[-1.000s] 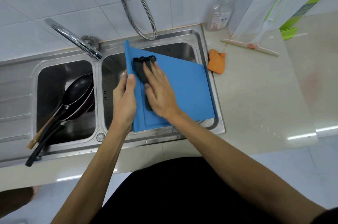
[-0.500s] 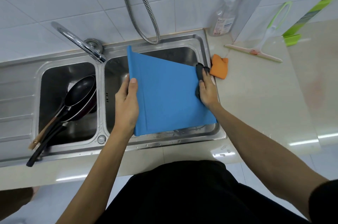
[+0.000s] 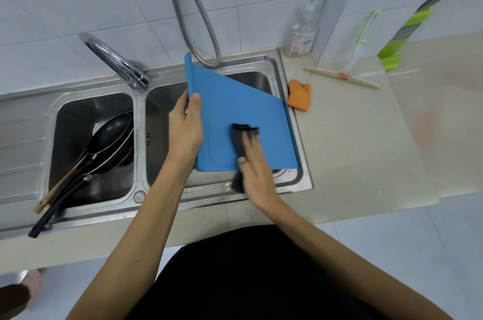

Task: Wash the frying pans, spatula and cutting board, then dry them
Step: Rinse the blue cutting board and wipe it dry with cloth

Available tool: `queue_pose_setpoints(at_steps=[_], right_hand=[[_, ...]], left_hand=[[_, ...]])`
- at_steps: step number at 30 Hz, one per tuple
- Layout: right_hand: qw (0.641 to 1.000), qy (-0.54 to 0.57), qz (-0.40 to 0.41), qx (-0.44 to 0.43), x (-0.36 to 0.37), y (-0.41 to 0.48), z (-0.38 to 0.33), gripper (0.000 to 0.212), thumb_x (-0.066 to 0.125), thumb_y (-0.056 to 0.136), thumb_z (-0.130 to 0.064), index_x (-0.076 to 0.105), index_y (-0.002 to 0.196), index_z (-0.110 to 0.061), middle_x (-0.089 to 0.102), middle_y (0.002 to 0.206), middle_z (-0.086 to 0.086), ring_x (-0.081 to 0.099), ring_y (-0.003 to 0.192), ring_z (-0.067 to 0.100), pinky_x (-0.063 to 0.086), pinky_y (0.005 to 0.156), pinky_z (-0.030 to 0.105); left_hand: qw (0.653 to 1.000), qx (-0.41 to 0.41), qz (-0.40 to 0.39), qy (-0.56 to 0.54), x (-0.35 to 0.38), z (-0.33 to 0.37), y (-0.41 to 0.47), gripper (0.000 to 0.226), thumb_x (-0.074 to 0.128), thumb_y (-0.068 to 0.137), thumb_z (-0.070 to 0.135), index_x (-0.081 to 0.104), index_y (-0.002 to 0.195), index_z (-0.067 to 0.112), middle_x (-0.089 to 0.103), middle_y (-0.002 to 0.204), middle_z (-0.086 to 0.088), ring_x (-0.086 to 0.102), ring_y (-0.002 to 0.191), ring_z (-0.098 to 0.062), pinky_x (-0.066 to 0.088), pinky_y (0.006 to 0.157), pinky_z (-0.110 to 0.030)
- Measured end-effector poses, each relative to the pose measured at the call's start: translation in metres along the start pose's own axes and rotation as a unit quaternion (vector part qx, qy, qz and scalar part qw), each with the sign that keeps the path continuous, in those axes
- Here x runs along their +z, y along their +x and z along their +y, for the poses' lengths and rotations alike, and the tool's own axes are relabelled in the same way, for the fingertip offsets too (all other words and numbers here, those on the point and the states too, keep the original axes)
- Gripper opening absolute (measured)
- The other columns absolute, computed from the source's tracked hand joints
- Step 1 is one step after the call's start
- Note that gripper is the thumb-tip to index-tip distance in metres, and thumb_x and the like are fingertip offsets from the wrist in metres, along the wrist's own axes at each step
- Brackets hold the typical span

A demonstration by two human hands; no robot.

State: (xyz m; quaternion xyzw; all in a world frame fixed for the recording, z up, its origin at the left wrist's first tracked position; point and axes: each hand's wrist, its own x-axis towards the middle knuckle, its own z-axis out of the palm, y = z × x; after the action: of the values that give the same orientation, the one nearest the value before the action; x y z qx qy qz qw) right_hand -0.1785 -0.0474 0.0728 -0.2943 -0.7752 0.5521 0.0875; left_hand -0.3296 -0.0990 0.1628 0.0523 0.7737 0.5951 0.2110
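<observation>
Board: I see the blue cutting board tilted over the right sink basin.
Left grip: pinching the board's left edge.
Right grip: on a black cloth against the board; blurred, closure unclear.
Around: frying pans stacked in the left basin.

Bright, cool, even light here, and shadows stay soft; the darkest lie inside the left basin of the stainless steel double sink. The curved chrome tap carries white glare, the glossy beige stone bench a faint sheen. The right hand is smeared by motion blur. Lines on the white tiled wall bow toward the edges.
</observation>
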Motion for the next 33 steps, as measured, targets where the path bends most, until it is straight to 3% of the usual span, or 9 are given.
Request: queue_pose_setpoints(at_steps=[2, 6, 10, 14, 19, 24, 28, 31, 33], right_hand=[[0.996, -0.019, -0.029, -0.087, 0.019, -0.010, -0.032, 0.062, 0.026, 0.102, -0.038, 0.010, 0.161, -0.025, 0.000, 0.169, -0.007, -0.007, 0.155, 0.007, -0.004, 0.125, 0.027], [0.988, -0.053, -0.004, -0.142, 0.021, -0.006, -0.022, 0.056, 0.032, 0.109, -0.030, 0.017, 0.162, -0.018, 0.014, 0.169, 0.001, 0.006, 0.156, 0.012, 0.013, 0.127, 0.040], [0.995, -0.072, 0.032, -0.062, 0.006, 0.001, 0.031, 0.057, 0.029, 0.107, -0.039, 0.024, 0.160, -0.020, 0.019, 0.167, -0.003, 0.012, 0.155, 0.013, 0.021, 0.126, 0.045], [0.995, -0.075, 0.068, 0.022, -0.005, 0.028, 0.056, 0.057, 0.030, 0.104, -0.038, 0.029, 0.158, -0.018, 0.026, 0.165, 0.003, 0.026, 0.152, 0.025, 0.031, 0.120, 0.051], [0.990, -0.114, 0.076, 0.044, 0.003, 0.082, 0.027, 0.066, 0.023, 0.102, -0.040, 0.020, 0.159, -0.008, 0.015, 0.167, 0.015, 0.007, 0.155, 0.034, 0.016, 0.124, 0.053], [0.970, -0.170, 0.096, -0.145, 0.036, 0.094, -0.071, 0.063, 0.026, 0.104, -0.039, 0.025, 0.158, -0.008, 0.017, 0.166, 0.018, 0.010, 0.154, 0.041, 0.009, 0.124, 0.050], [0.894, -0.286, 0.038, -0.344, 0.054, 0.048, -0.100, 0.057, 0.040, 0.104, -0.028, 0.029, 0.158, -0.011, 0.021, 0.166, 0.014, 0.012, 0.155, 0.034, 0.016, 0.124, 0.050], [0.871, -0.348, 0.027, -0.346, 0.020, 0.015, -0.059, 0.060, 0.042, 0.100, -0.025, 0.029, 0.158, -0.013, 0.020, 0.167, 0.012, 0.013, 0.155, 0.031, 0.019, 0.123, 0.052], [0.889, -0.363, 0.067, -0.272, -0.018, 0.019, -0.029, 0.061, 0.035, 0.100, -0.028, 0.029, 0.158, -0.011, 0.019, 0.167, 0.014, 0.016, 0.154, 0.034, 0.023, 0.119, 0.058]], left_hand=[[1.000, 0.015, -0.004, 0.023, 0.000, -0.001, -0.001, 0.026, 0.044, 0.107, 0.028, 0.065, 0.121, 0.021, 0.074, 0.097, 0.018, 0.068, 0.087, 0.003, 0.052, 0.076, -0.017], [0.998, -0.046, -0.039, 0.027, -0.004, 0.003, -0.001, 0.034, 0.041, 0.107, 0.040, 0.057, 0.134, 0.026, 0.069, 0.118, 0.013, 0.067, 0.104, -0.003, 0.054, 0.089, -0.025], [0.980, -0.183, -0.056, -0.047, -0.013, 0.009, 0.001, 0.042, 0.040, 0.106, 0.048, 0.061, 0.127, 0.020, 0.074, 0.114, 0.003, 0.072, 0.097, -0.016, 0.059, 0.087, -0.037], [0.988, -0.151, -0.020, 0.012, -0.020, 0.002, -0.009, 0.049, 0.034, 0.105, 0.055, 0.068, 0.098, 0.020, 0.073, 0.098, 0.006, 0.071, 0.091, -0.015, 0.059, 0.080, -0.034], [0.995, -0.081, 0.001, 0.056, -0.049, -0.027, -0.026, 0.059, 0.039, 0.094, 0.071, 0.070, 0.103, 0.021, 0.076, 0.105, 0.003, 0.073, 0.098, -0.017, 0.058, 0.092, -0.050], [0.999, -0.025, 0.032, -0.009, -0.076, -0.016, -0.035, 0.054, 0.036, 0.105, 0.054, 0.070, 0.109, 0.013, 0.077, 0.101, 0.002, 0.074, 0.094, -0.012, 0.060, 0.079, -0.030], [0.997, -0.020, 0.062, -0.052, -0.080, -0.015, -0.042, 0.060, 0.038, 0.102, 0.060, 0.070, 0.113, 0.011, 0.075, 0.102, 0.008, 0.068, 0.100, -0.010, 0.054, 0.089, -0.031], [0.993, -0.049, 0.064, -0.084, -0.076, -0.012, -0.044, 0.044, 0.034, 0.106, 0.050, 0.068, 0.102, 0.022, 0.075, 0.082, 0.023, 0.071, 0.085, 0.001, 0.055, 0.071, -0.016], [0.993, -0.065, 0.038, -0.088, -0.078, -0.013, -0.047, 0.045, 0.032, 0.106, 0.053, 0.066, 0.096, 0.024, 0.074, 0.077, 0.023, 0.072, 0.079, 0.001, 0.056, 0.061, -0.017]])
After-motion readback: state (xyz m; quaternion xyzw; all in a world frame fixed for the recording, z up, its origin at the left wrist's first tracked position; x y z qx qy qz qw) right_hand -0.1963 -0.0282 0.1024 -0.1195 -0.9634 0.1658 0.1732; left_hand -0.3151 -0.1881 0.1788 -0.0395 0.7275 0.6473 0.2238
